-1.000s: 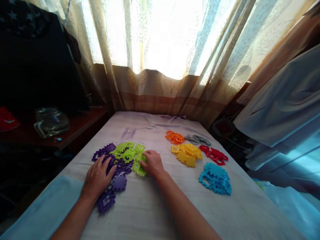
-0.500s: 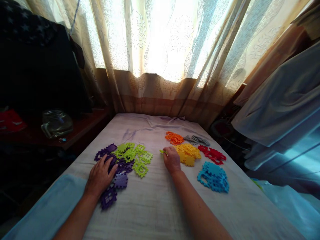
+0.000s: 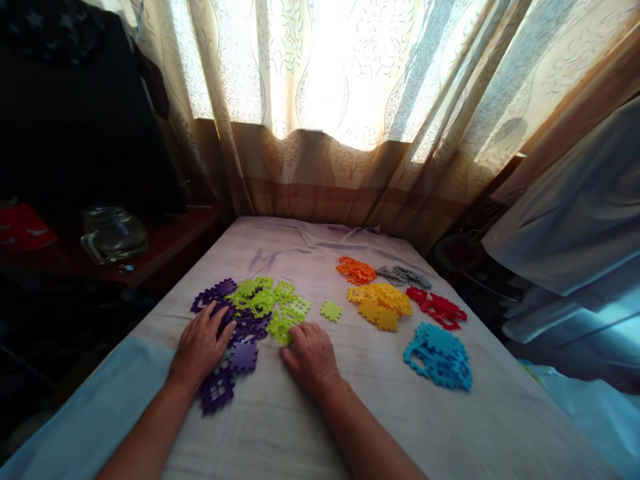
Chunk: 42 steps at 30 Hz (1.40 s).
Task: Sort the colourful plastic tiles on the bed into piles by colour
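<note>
My left hand (image 3: 200, 347) lies with its fingers spread over a heap of purple interlocking tiles (image 3: 243, 356), touching them and hiding some. A heap of lime-green interlocking tiles (image 3: 260, 300) overlaps the purple ones on their far right side. At the near right edge of the green heap is my right hand (image 3: 311, 357), its fingertips touching a green tile with a round cutout (image 3: 279, 328). Its thumb stands apart from the fingers, and no tile is lifted. A single solid green tile (image 3: 331, 311) lies alone between the green heap and the yellow tiles (image 3: 381, 305).
Further right lie piles of orange tiles (image 3: 355, 271), grey tiles (image 3: 404, 276), red tiles (image 3: 437, 308) and blue tiles (image 3: 438, 356). All rest on a pale sheet (image 3: 310, 427). A glass jug (image 3: 114, 233) stands on a dark side table at left. Curtains (image 3: 320, 173) hang behind.
My right hand has let go of the green tile beside the yellow pile and moved left and nearer, to the green heap. My left hand stays on the purple tiles. The view has shifted slightly.
</note>
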Motion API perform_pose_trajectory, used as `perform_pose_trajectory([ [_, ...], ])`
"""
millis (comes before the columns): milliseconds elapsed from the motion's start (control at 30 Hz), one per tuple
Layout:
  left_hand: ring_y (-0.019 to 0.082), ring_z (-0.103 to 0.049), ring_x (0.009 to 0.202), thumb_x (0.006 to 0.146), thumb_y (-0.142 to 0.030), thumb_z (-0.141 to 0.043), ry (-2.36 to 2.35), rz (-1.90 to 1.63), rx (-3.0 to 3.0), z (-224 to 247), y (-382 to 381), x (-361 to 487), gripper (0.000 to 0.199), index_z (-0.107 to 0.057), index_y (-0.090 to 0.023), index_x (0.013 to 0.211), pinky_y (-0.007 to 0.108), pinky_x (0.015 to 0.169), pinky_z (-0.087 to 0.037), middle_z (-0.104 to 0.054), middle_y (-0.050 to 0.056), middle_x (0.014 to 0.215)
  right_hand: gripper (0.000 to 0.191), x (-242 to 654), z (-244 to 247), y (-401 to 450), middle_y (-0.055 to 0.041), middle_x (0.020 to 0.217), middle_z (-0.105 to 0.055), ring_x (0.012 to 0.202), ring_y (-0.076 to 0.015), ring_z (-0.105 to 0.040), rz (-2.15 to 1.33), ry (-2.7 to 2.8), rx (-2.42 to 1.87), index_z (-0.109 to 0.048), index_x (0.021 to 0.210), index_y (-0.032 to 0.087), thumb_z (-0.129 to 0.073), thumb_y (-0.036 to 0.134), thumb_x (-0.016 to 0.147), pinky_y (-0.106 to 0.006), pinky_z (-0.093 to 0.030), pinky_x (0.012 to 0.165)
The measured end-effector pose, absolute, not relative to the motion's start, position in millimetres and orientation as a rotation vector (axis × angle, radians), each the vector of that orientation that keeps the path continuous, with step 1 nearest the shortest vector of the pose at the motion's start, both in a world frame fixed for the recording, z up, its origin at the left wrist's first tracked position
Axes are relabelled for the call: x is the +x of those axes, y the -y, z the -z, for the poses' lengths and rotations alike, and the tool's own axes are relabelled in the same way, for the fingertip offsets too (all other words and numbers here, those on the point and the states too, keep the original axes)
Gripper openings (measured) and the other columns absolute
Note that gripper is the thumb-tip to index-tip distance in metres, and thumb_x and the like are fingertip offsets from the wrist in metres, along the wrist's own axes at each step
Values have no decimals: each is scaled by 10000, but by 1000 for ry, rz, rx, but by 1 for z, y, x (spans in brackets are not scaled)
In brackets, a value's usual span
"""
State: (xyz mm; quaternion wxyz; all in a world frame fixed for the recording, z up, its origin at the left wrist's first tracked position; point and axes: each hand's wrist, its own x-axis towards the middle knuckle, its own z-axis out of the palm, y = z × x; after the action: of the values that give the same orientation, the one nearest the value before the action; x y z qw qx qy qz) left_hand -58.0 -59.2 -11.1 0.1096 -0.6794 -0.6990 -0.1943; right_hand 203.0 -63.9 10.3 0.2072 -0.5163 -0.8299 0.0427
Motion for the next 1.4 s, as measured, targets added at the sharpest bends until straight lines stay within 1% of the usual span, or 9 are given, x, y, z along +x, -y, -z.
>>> perform_pose_trajectory([
  [167, 312, -515, 1268, 925, -499, -302, 2054, 555, -2010, 10, 59, -58, 593, -599, -119, 1269, 464, 1051, -413, -522, 193, 1392, 126, 209, -10, 58, -62, 882, -679, 866, -197, -580, -94, 2309, -1419, -655, 882, 205, -532, 187, 865, -284, -396, 770],
  [367, 315, -517, 1265, 918, -512, -307, 2069, 559, -2016, 11, 58, -59, 600, -599, -124, 1271, 466, 1050, -413, -529, 189, 1384, 192, 236, -10, 34, -21, 762, -664, 708, -158, -582, -235, 1880, -1685, -628, 759, 219, -485, 262, 881, -247, -373, 640],
  [467, 307, -518, 1266, 917, -511, -313, 2069, 561, -2017, 11, 58, -60, 587, -597, -141, 1273, 465, 1047, -418, -536, 180, 1380, 180, 254, -6, 21, 5, 710, -663, 635, -152, -580, -361, 1702, -1793, -649, 825, 231, -495, 312, 868, -243, -357, 574],
  [600, 306, -515, 1267, 918, -515, -299, 2064, 556, -2022, 11, 58, -60, 597, -593, -139, 1275, 468, 1047, -419, -532, 180, 1387, 340, 269, 4, 13, -3, 779, -699, 698, -164, -627, -420, 1554, -1774, -622, 1154, 215, -522, 324, 848, -251, -410, 624],
  [700, 305, -512, 1271, 916, -514, -306, 2070, 563, -2021, 12, 58, -61, 589, -591, -146, 1277, 464, 1052, -415, -519, 171, 1405, 420, 275, 9, 12, -23, 824, -699, 707, -167, -623, -352, 1516, -1762, -584, 1244, 188, -501, 315, 852, -267, -437, 660],
  [867, 296, -513, 1270, 912, -503, -327, 2070, 567, -2027, 13, 58, -60, 566, -585, -165, 1285, 454, 1053, -414, -513, 155, 1415, 325, 268, 4, 16, -71, 945, -685, 823, -181, -611, -193, 1700, -1659, -658, 1119, 181, -453, 261, 880, -301, -460, 789],
  [1067, 297, -506, 1278, 918, -493, -337, 2072, 567, -2026, 11, 60, -58, 553, -583, -162, 1286, 457, 1059, -406, -509, 157, 1419, 334, 235, -20, 9, -100, 1284, -615, 1224, -274, -468, -116, 2190, -1569, -658, 1157, 231, -604, 262, 829, -425, -348, 1000],
  [1233, 290, -514, 1267, 913, -484, -353, 2070, 569, -2032, 13, 60, -60, 533, -579, -172, 1281, 457, 1057, -407, -514, 151, 1415, 232, 223, -30, -3, -77, 1121, -692, 1156, -267, -508, -203, 2296, -1673, -692, 1030, 250, -605, 270, 815, -415, -352, 945],
  [1400, 284, -516, 1263, 916, -498, -337, 2057, 580, -2038, 15, 59, -61, 537, -580, -183, 1276, 454, 1060, -403, -513, 143, 1417, 349, 219, -26, -9, -93, 1064, -690, 1047, -260, -562, -227, 2131, -1762, -666, 1091, 236, -661, 251, 742, -378, -391, 888],
])
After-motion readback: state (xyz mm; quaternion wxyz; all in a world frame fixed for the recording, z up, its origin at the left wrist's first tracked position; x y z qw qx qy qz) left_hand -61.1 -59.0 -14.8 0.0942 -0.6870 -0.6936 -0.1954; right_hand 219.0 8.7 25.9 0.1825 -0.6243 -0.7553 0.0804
